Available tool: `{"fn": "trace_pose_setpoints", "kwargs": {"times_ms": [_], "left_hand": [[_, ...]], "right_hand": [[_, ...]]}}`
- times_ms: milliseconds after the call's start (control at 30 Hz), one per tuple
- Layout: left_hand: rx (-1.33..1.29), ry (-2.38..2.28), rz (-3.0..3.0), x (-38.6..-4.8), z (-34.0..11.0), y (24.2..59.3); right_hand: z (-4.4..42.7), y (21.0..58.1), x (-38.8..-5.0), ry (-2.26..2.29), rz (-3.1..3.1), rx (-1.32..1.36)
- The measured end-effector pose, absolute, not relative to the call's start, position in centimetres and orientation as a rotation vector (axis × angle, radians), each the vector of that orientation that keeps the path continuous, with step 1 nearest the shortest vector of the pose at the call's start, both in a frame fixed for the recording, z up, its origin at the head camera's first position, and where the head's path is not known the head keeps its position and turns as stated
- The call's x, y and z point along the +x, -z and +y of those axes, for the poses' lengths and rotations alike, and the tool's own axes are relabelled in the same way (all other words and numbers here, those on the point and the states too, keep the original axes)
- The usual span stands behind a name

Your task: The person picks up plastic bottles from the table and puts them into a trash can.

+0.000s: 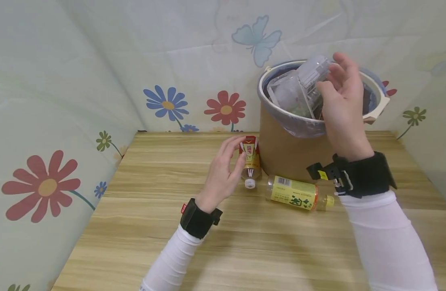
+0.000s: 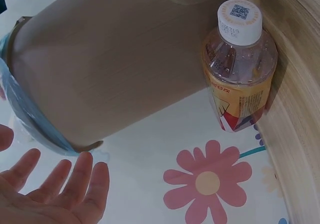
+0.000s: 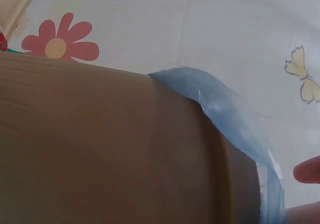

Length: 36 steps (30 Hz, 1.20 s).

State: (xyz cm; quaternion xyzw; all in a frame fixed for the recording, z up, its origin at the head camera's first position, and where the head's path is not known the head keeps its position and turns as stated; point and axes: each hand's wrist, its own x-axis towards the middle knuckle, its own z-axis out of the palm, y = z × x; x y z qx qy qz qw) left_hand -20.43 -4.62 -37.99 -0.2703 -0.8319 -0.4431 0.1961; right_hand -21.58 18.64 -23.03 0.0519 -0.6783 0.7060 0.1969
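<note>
Over the brown bin (image 1: 281, 149) my right hand (image 1: 341, 97) hovers, fingers loosely bent and apart. Beside its fingertips, a clear plastic bottle (image 1: 311, 72) lies on a clear plastic box (image 1: 286, 93) in the bin's mouth; whether the fingers touch the bottle is hard to tell. My left hand (image 1: 223, 173) is spread near a bottle with a red and yellow label (image 1: 250, 155) and white cap; in the left wrist view the fingers (image 2: 87, 184) stand apart from that bottle (image 2: 240, 83). A bottle with a yellow label (image 1: 293, 194) lies on its side before the bin.
A blue plastic liner (image 3: 225, 108) folds over the bin's rim (image 1: 263, 87). The bin stands on a wood-grain table (image 1: 153, 226) against a pale sheet (image 1: 193, 48) with printed flowers and a butterfly. More sheet hangs at left and right.
</note>
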Motion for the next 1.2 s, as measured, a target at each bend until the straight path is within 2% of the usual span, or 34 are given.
{"fn": "trace_pose_setpoints", "kwargs": {"times_ms": [400, 667, 833, 967, 1200], "left_hand": [[-0.627, 1.229, -2.329, -21.3, -4.9, 38.4], [-0.504, 1.232, -2.452, -22.5, -4.4, 39.8], [-0.471, 1.184, -2.540, -23.8, -3.8, 40.7], [-0.439, 1.099, -2.660, -24.9, -3.3, 41.1], [-0.410, 0.901, -2.842, -26.4, -2.2, 41.6]], "right_hand": [[16.5, 26.1, -18.9, -1.951, -1.589, 0.491], [15.2, 30.7, -17.4, -1.873, -1.676, 0.697], [14.6, 34.0, -17.4, -1.829, -1.852, 0.680], [14.7, 36.1, -17.6, -1.613, -2.085, 0.622], [15.0, 37.9, -17.8, -1.362, -2.251, 0.637]]}}
